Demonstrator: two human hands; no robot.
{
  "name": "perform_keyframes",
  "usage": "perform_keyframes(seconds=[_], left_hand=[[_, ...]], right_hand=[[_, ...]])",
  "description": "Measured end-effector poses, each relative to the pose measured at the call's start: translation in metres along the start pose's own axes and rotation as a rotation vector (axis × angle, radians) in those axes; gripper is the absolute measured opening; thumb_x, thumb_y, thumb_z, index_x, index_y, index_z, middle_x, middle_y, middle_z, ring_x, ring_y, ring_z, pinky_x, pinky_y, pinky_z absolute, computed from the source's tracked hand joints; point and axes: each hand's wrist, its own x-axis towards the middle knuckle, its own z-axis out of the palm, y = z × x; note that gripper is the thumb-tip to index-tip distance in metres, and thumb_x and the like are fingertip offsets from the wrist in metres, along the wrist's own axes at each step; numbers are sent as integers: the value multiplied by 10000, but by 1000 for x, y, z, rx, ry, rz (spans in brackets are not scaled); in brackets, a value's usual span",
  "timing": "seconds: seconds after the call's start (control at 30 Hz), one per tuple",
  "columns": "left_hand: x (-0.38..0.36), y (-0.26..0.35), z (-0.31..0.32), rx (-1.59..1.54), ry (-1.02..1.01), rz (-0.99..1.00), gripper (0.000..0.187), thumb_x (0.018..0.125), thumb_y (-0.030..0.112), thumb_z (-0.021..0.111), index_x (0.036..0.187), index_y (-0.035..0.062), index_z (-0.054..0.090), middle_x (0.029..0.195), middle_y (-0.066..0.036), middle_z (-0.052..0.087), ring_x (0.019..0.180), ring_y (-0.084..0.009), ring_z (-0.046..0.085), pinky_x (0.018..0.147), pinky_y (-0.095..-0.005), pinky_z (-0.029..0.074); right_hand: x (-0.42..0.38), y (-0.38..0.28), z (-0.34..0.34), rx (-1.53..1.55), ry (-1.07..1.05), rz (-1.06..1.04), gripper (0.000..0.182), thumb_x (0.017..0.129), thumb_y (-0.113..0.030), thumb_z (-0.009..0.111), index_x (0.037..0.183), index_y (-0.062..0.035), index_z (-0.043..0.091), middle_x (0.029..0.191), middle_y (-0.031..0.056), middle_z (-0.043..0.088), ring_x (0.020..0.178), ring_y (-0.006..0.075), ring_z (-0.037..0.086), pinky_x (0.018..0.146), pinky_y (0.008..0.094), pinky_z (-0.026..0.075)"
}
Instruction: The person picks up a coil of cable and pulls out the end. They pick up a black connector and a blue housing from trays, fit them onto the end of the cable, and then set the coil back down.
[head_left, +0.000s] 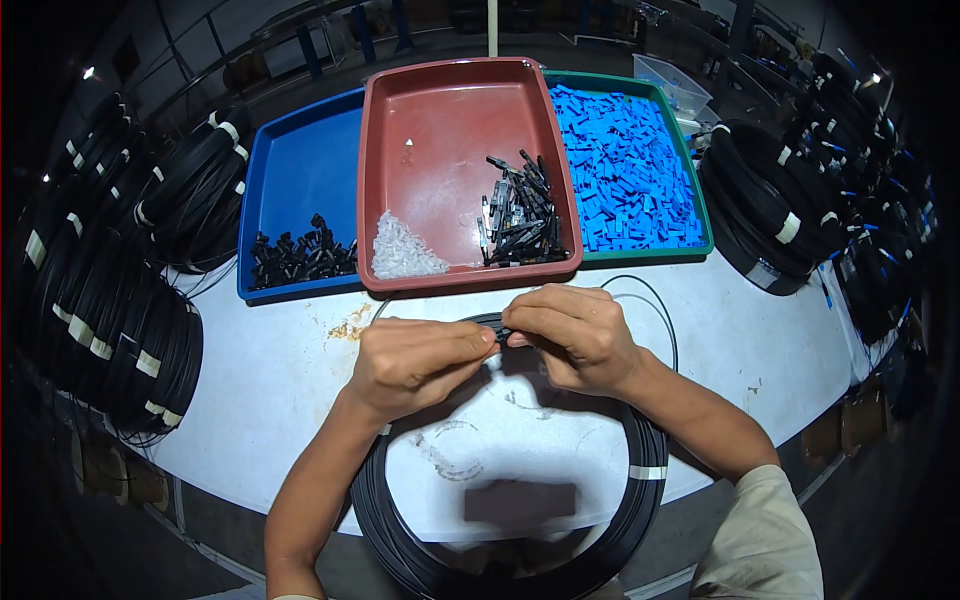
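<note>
Closest to the camera, a big coil of black cable (640,500) is laid flat on the white table (770,340), with white tape bands around it and a dark flat block (520,502) sitting inside the loop. Right above the coil's far edge, both hands are brought together: the left hand (415,362) and the right hand (575,335) are pinched fingertip to fingertip on a small black connector piece (502,334) at the cable end. Its long axis seems to run left-right, straight between the two sets of fingers, so neither hand is really nearer; it's gripped from both sides. Fingers are closed on it, not spread. What exactly is being fitted is too small to be made out.

Just beyond the hands, three trays are lined up side by side: a blue tray (300,170) with small black parts (300,258), a red tray (450,110) with a pile of clear bits (402,252) and a heap of black connectors (522,215), and a green tray (700,180) packed with blue clips (630,170). Lots more bundled black cable coils are stacked at left (110,300) and at right (765,215). A thin cable loop (668,320) is seen arcing past the right hand.
</note>
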Motion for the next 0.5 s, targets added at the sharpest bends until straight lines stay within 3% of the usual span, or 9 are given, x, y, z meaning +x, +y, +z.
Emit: perform_keyframes(seconds=[0.13,0.27,0.37,0.43,0.5], left_hand=[[1,2,1,240,-25,227,165,817,28,739,980,7,753,849,-113,756,714,-197,749,578,-277,613],[-1,-2,1,221,-29,212,171,785,39,777,951,3,756,853,-119,761,713,-205,750,570,-278,608],[-2,-4,2,59,22,60,161,768,38,810,917,-3,763,831,-123,764,681,-195,747,564,-266,600],[-4,-3,2,-108,55,-203,132,773,34,820,888,-7,769,803,-126,764,650,-171,741,571,-246,592],[-2,1,1,-169,45,-279,91,802,16,796,883,-15,769,785,-128,762,650,-151,740,582,-234,589]], right_hand=[[-1,1,0,68,-109,124,131,763,9,724,878,15,662,838,148,672,711,308,670,609,389,523],[0,3,0,121,-180,200,104,809,-19,718,882,11,650,826,151,656,685,315,647,609,393,505],[3,1,2,100,-164,209,123,829,-48,727,897,9,642,823,142,644,676,320,634,626,391,508],[7,-3,1,73,-5,121,158,813,-58,742,917,7,643,834,125,643,694,305,644,627,380,520],[6,-1,0,5,-11,36,187,786,-52,775,916,10,657,850,119,665,705,281,665,615,352,532]])
